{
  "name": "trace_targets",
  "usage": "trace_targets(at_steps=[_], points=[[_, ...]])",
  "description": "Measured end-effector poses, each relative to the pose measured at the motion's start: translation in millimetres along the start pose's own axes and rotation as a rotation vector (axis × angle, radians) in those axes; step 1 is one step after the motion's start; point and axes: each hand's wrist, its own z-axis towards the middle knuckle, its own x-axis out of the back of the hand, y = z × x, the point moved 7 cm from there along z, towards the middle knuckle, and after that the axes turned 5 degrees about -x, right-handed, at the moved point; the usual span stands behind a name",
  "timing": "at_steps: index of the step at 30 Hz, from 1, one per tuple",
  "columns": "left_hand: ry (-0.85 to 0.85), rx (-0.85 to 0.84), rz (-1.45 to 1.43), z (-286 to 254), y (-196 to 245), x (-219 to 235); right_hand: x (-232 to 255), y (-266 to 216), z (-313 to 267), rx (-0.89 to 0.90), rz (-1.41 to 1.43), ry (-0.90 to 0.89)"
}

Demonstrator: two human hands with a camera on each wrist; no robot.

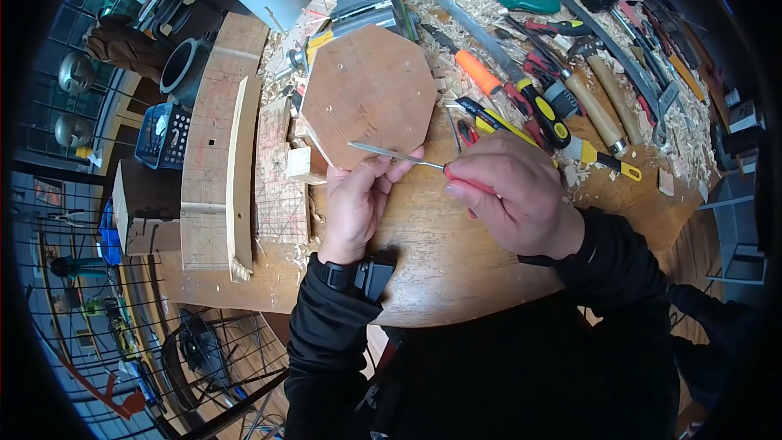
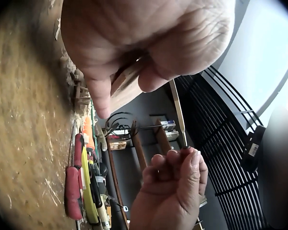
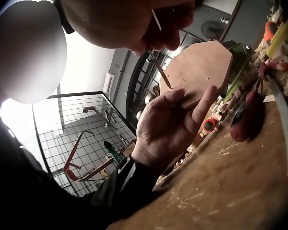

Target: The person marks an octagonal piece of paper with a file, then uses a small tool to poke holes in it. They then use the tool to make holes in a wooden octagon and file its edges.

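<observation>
An octagonal wooden board (image 1: 366, 90) with small holes is held tilted up above the bench; the left hand (image 1: 358, 204) grips its lower edge, thumb at the near side. The right hand (image 1: 517, 191) pinches the red handle (image 1: 481, 186) of a thin metal file (image 1: 395, 153), whose flat tip lies over the board's lower edge. Seen from the right wrist, the board (image 3: 197, 67) rests in the left hand (image 3: 165, 122), with the blade (image 3: 159, 69) beside its edge. In the left wrist view the right hand (image 2: 175, 187) holds the tool's end, the blade (image 2: 178, 108) rising toward the board.
A grey vise (image 1: 362, 0) stands behind the board. Chisels, knives, an orange-handled tool (image 1: 477, 72) and wood shavings (image 1: 684, 126) cover the back right. Curved wooden strips (image 1: 240, 179) and a marked block (image 1: 281, 171) lie at the left, near a blue basket (image 1: 163, 137).
</observation>
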Motion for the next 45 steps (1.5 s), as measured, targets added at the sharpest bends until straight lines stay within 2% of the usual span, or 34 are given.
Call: trace_targets(at_steps=[8, 11, 13, 16, 17, 19, 23, 25, 26, 28, 29, 31, 32, 34, 35, 37, 38, 40, 41, 43, 45], points=[[0.014, -0.074, 0.153, 2, -1, 10, 1, -11, 2, 0.119, -0.200, -0.042], [-0.001, -0.100, 0.261, 2, -3, 14, 3, -9, -2, 0.039, -0.206, -0.065], [0.009, -0.125, 0.279, 2, -1, 14, -2, 4, -7, -0.197, -0.177, -0.153], [-0.002, -0.138, 0.288, 2, -2, 14, -2, 15, -9, -0.296, -0.182, -0.177], [-0.002, -0.136, 0.287, 1, -3, 14, -3, 15, -7, -0.298, -0.183, -0.178], [0.008, -0.142, 0.293, 1, -2, 15, 2, -3, 2, -0.060, -0.269, -0.034], [-0.005, -0.141, 0.407, 1, -3, 15, 5, -5, -1, -0.047, -0.365, -0.080], [-0.008, -0.177, 0.373, 2, -2, 15, -8, 25, -13, -0.504, -0.064, -0.321], [-0.008, -0.177, 0.373, 2, -2, 15, -8, 25, -12, -0.504, -0.064, -0.320], [-0.012, -0.181, 0.403, 3, -3, 14, 0, 14, -5, -0.342, -0.071, -0.150], [-0.011, -0.179, 0.402, 2, -4, 15, -1, 16, -6, -0.345, -0.071, -0.151], [-0.032, -0.159, 0.499, 2, -5, 15, 4, 5, -3, -0.114, -0.283, -0.015], [-0.031, -0.159, 0.499, 2, -5, 15, 5, 4, -4, -0.114, -0.282, -0.016], [-0.021, -0.177, 0.454, 2, -5, 14, -4, 20, -12, -0.371, -0.089, -0.202], [-0.022, -0.175, 0.454, 2, -4, 14, -3, 19, -12, -0.373, -0.089, -0.201], [-0.005, -0.145, 0.433, 2, -5, 15, -10, 33, -20, -0.607, -0.011, -0.316], [-0.002, -0.146, 0.433, 2, -4, 15, -12, 33, -19, -0.606, -0.010, -0.319], [-0.010, -0.142, 0.453, 2, -4, 13, -1, 13, -7, -0.311, -0.046, -0.071], [-0.009, -0.143, 0.452, 1, -4, 13, 0, 14, -7, -0.310, -0.046, -0.072], [-0.023, -0.147, 0.501, 1, -4, 12, 6, 5, -6, -0.109, -0.214, -0.009], [-0.027, -0.155, 0.498, 2, -5, 14, 5, 8, -7, -0.172, -0.206, -0.075]])
